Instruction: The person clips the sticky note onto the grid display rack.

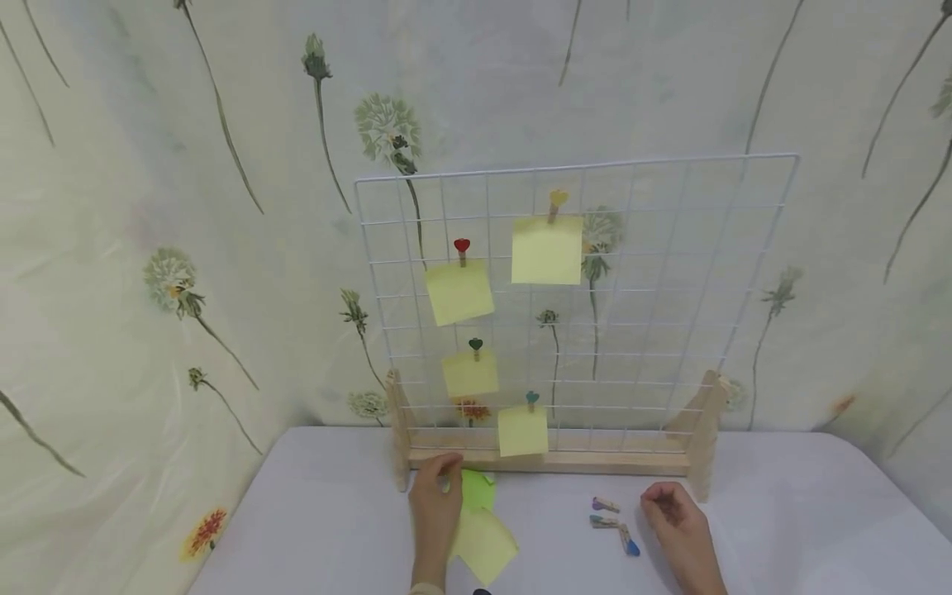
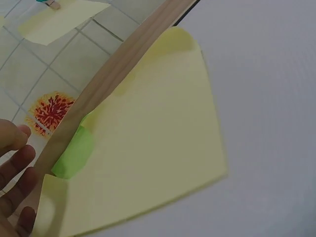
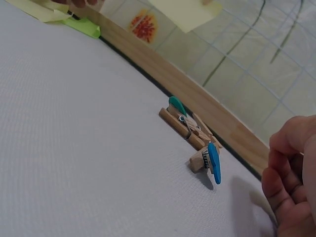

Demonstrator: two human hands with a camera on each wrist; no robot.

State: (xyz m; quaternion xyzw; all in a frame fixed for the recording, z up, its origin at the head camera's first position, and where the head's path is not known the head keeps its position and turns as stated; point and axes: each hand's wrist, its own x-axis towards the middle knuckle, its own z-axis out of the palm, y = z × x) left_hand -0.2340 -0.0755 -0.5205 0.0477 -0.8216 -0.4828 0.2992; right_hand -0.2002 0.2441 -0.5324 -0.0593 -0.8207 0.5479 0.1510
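Observation:
My left hand [image 1: 436, 506] is by the wooden base of a wire grid stand, fingers loosely curled and holding nothing. Beside it on the table lie a yellow sticky note [image 1: 487, 545] and a bright green sticky note [image 1: 478, 489]. In the left wrist view the yellow note [image 2: 143, 133] covers most of the green one [image 2: 74, 153]. My right hand [image 1: 678, 529] hovers with bent, empty fingers to the right of several small wooden clothespins. One has a purple heart [image 1: 597, 503], one a green top [image 3: 177, 105], another a blue heart [image 3: 214, 163].
The white wire grid [image 1: 640, 164] stands upright in a wooden base [image 1: 595, 464]. Several yellow notes hang on its left half, each under a heart clothespin, such as the red one [image 1: 462, 246] and the yellow one [image 1: 559, 198]. A flowered cloth [image 1: 245, 124] hangs behind.

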